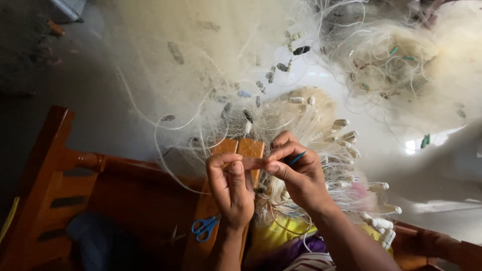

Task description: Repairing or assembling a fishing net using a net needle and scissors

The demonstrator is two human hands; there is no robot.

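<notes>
Two hands, left hand (230, 188) and right hand (297, 173), one scissors (205, 227).

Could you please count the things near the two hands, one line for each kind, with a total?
Hands at work: 2, left hand and right hand
Blue-handled scissors: 1
Blue netting needle in the right hand: 1
Orange wooden blocks: 2
Wooden chair: 1
Total: 7

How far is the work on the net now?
Looks done: a bundle of floats lies gathered beside the right hand. In hand: both hands pinch net twine; the right holds a blue needle, left hand steadies. Left: much loose net spreads on the floor. Scissors lie unused.
</notes>
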